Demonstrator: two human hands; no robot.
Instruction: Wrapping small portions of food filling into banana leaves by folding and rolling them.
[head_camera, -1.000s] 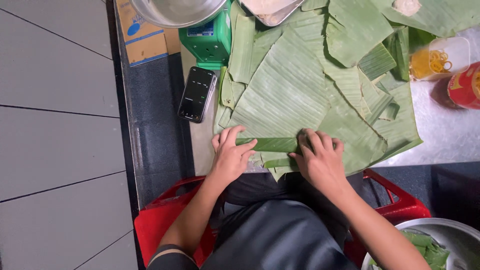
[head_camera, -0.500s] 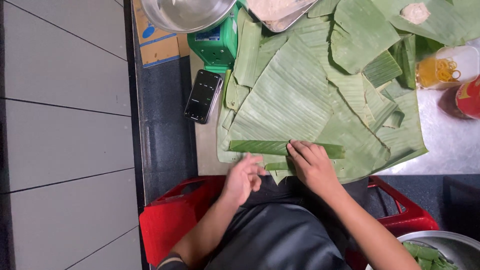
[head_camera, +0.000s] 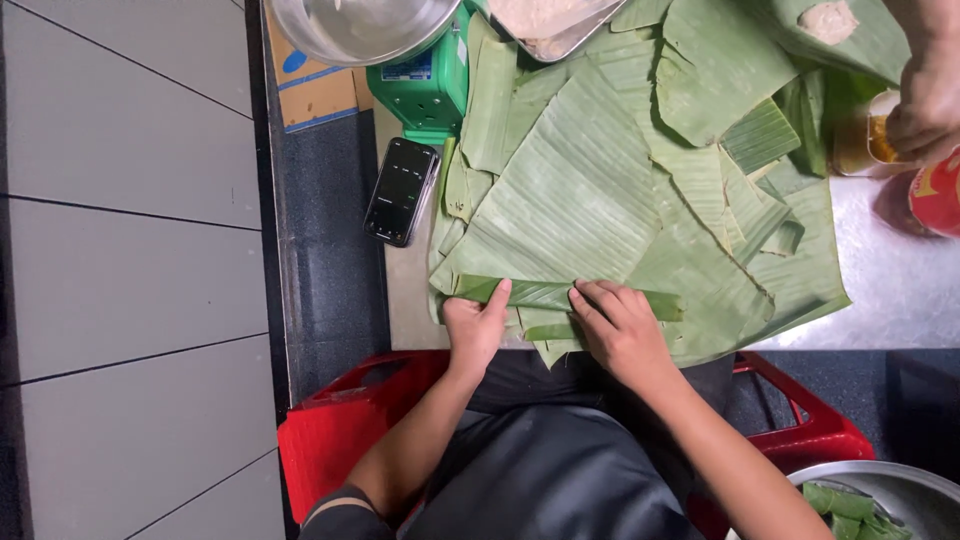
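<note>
Both hands are down on a rolled leaf parcel (head_camera: 560, 296), a long dark-green tube lying across the near edge of the steel bench (head_camera: 900, 290). The left hand (head_camera: 478, 325) has its grip pressed on the roll's left end, the right hand (head_camera: 618, 325) lies flat, fingers spread over the middle. Beyond the grip spreads a pile of ribbed banana leaves (head_camera: 600, 170). Left of it rests a black phone (head_camera: 401, 190), beside a green box-shaped scale (head_camera: 425, 85) and a brown carton with a blue mark (head_camera: 315, 90). Far right, another person's hand (head_camera: 925, 100) hovers near a red can (head_camera: 935, 195).
</note>
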